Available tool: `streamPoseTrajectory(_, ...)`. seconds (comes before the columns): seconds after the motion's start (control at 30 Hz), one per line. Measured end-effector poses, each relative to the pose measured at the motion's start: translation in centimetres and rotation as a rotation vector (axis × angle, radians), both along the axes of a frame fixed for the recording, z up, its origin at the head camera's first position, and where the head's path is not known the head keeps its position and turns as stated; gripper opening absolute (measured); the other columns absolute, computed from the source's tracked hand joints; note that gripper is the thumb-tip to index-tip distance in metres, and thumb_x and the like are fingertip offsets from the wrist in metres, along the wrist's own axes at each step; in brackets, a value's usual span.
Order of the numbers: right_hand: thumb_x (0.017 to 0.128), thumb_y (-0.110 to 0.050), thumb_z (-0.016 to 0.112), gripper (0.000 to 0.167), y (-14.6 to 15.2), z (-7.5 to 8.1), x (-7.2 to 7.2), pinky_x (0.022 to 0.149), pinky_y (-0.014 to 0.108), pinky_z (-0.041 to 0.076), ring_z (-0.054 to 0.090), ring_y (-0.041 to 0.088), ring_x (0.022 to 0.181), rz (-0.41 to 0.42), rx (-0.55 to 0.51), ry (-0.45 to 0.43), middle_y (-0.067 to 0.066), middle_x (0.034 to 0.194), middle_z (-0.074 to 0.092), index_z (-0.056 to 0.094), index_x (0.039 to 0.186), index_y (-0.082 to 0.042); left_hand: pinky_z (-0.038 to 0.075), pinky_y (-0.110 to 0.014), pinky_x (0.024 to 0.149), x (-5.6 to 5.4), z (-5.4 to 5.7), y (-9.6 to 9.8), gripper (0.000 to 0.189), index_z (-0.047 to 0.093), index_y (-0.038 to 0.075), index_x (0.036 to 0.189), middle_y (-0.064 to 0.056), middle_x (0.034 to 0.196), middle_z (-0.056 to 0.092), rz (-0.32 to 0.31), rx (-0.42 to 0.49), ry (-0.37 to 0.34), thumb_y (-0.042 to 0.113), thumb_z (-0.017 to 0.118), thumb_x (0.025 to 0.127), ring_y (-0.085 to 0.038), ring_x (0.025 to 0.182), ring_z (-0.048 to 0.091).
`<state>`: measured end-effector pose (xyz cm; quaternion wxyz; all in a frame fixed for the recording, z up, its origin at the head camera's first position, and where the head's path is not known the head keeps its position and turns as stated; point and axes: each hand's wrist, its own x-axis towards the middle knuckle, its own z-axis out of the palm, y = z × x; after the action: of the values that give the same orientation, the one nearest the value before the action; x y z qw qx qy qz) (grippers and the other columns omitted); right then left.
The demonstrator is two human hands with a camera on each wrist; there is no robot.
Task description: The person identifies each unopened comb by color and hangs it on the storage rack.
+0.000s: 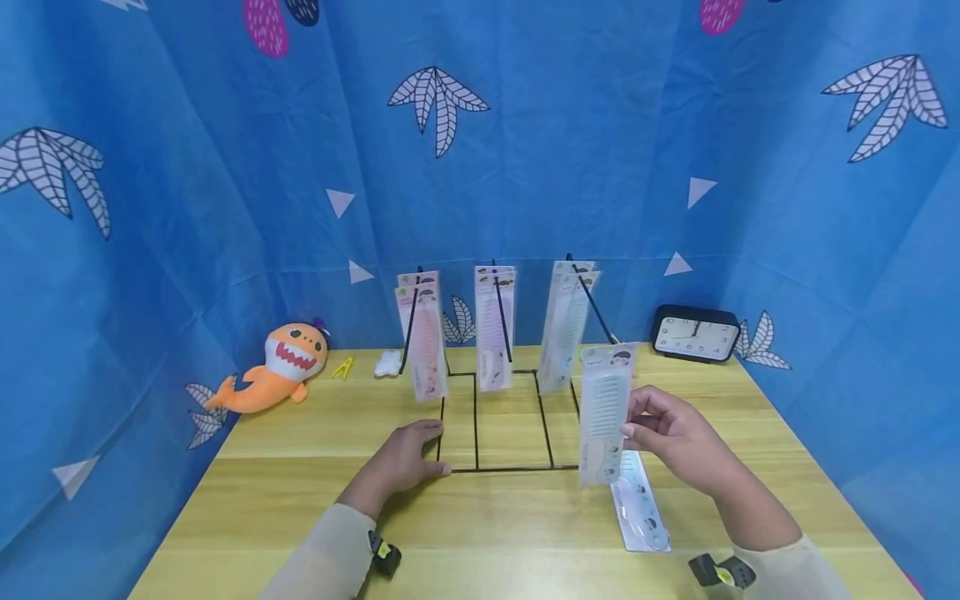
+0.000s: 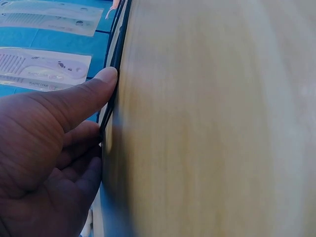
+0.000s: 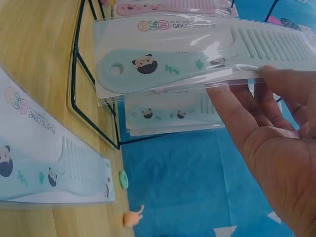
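My right hand [image 1: 678,437] pinches the right edge of a mint-green plastic comb in a clear packet [image 1: 606,417] between thumb and fingers. The packet stands upright, its top close to the tip of the right-hand hook; whether the hook passes through it I cannot tell. Black wire makes up the display rack [image 1: 513,469], where more packaged combs hang: pink [image 1: 427,350] left, purple [image 1: 495,333] middle, mint-green [image 1: 564,329] right. Thumb and fingers of my left hand [image 1: 405,458] hold the rack's front left base corner. Below the held packet, another packaged green comb [image 1: 645,508] lies on the table.
An orange shark plush [image 1: 281,367] lies at the back left, beside a yellow clip [image 1: 342,368] and a small white object [image 1: 388,362]. A black clock [image 1: 695,333] stands back right. Blue patterned cloth [image 1: 525,192] surrounds the wooden table [image 1: 510,533].
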<state>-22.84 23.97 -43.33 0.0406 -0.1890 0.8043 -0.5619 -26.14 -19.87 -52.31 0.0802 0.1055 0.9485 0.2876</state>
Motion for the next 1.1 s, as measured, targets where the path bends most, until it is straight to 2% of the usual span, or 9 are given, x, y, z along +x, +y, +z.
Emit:
streamPoseTrajectory(0.27, 0.107, -0.004, 0.068, 0.021, 0.4, 0.1, 0.1, 0.09, 0.035, 0.07, 0.077, 0.015, 0.115, -0.032, 0.011, -0.006, 0.025, 0.132, 0.067, 0.062, 0.126, 0.0, 0.039, -0.057, 0.131, 0.1, 0.0, 0.1, 0.072, 0.06, -0.001, 0.153, -0.014, 0.166, 0.053, -0.01, -0.006, 0.025, 0.028, 0.089, 0.094, -0.041, 0.156, 0.046)
streamPoseTrajectory(0.53, 0.107, -0.006, 0.068, 0.022, 0.5, -0.2, -0.1, 0.089, 0.035, 0.07, 0.076, 0.018, 0.114, -0.049, 0.022, -0.027, 0.024, 0.131, 0.068, 0.061, 0.127, 0.0, 0.038, -0.058, 0.131, 0.3, 0.2, 0.1, 0.072, 0.059, -0.001, 0.154, -0.014, 0.166, 0.053, -0.004, 0.006, 0.011, 0.028, 0.088, 0.094, -0.042, 0.157, 0.045)
streamPoseTrajectory(0.77, 0.108, -0.008, 0.066, 0.023, -0.2, -0.5, -0.8, 0.087, 0.036, 0.07, 0.076, 0.031, 0.115, -0.09, 0.032, -0.013, 0.021, 0.125, 0.067, 0.061, 0.13, -0.001, 0.037, -0.058, 0.132, 0.5, 0.2, 0.1, 0.073, 0.058, 0.001, 0.156, -0.014, 0.168, 0.051, 0.0, 0.013, -0.004, 0.028, 0.087, 0.095, -0.042, 0.158, 0.044)
streamPoseTrajectory(1.1, 0.113, -0.015, 0.06, 0.029, -2.2, -0.1, -2.9, 0.089, 0.034, 0.07, 0.075, 0.03, 0.115, -0.221, 0.051, -0.057, 0.019, 0.132, 0.066, 0.058, 0.141, -0.006, 0.038, -0.059, 0.131, 0.4, 0.1, 0.0, 0.073, 0.059, 0.001, 0.154, -0.013, 0.167, 0.052, -0.001, 0.017, 0.004, 0.029, 0.088, 0.094, -0.042, 0.157, 0.044)
